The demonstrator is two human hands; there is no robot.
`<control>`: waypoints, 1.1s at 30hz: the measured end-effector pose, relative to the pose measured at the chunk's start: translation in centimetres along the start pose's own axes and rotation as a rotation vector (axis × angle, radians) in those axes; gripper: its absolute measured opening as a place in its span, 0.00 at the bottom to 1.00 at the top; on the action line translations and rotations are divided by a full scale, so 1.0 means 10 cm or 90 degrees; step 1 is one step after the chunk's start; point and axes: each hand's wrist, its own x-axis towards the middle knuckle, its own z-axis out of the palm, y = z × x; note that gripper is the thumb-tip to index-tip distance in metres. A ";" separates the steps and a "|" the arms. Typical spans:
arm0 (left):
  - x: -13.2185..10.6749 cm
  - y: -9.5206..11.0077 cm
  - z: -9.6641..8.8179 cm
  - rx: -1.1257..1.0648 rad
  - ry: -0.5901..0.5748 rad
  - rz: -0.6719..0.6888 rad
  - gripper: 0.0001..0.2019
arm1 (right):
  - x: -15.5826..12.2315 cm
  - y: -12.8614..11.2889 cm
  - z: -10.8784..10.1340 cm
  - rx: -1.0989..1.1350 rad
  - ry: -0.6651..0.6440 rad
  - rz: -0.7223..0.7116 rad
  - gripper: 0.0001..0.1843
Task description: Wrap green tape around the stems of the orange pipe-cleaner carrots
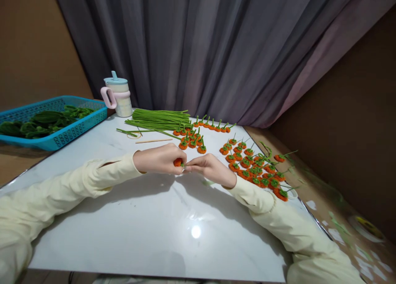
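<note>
My left hand [162, 158] is closed around a small orange pipe-cleaner pumpkin [177, 162], most of it hidden by the fingers. A bit of green shows at its end, facing right. There my right hand [210, 168] pinches with thumb and forefinger at the green stem, which is too small to see clearly. Both hands meet above the middle of the white table [148, 234]. Just behind them stand several finished orange pumpkins [192, 143] with green tops and upright stems. Beyond these lies a bundle of green pipe cleaners [157, 119].
Many more pumpkins [246, 163] crowd the table's right side. A thin wooden stick [154, 141] and a loose yellowish band [134, 135] lie behind my left hand. At the back left are a lidded cup [123, 100] and a blue basket [58, 140] of green pieces.
</note>
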 end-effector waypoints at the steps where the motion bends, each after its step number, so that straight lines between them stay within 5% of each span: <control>1: -0.01 0.01 -0.01 0.017 0.013 0.012 0.06 | 0.01 0.00 -0.01 0.072 -0.014 0.026 0.11; 8: -0.07 0.07 -0.10 0.041 0.040 0.034 0.03 | 0.00 -0.03 -0.07 0.261 -0.034 0.076 0.17; 15: -0.10 -0.01 -0.26 -0.010 -0.065 0.209 0.09 | -0.04 -0.08 -0.16 0.367 -0.084 0.133 0.12; 24: -0.09 -0.07 -0.13 0.083 -0.029 0.341 0.18 | -0.07 -0.14 -0.23 0.405 -0.155 0.169 0.09; 33: -0.14 0.11 -0.06 0.232 0.002 0.415 0.16 | -0.07 -0.12 -0.26 0.375 -0.262 0.188 0.08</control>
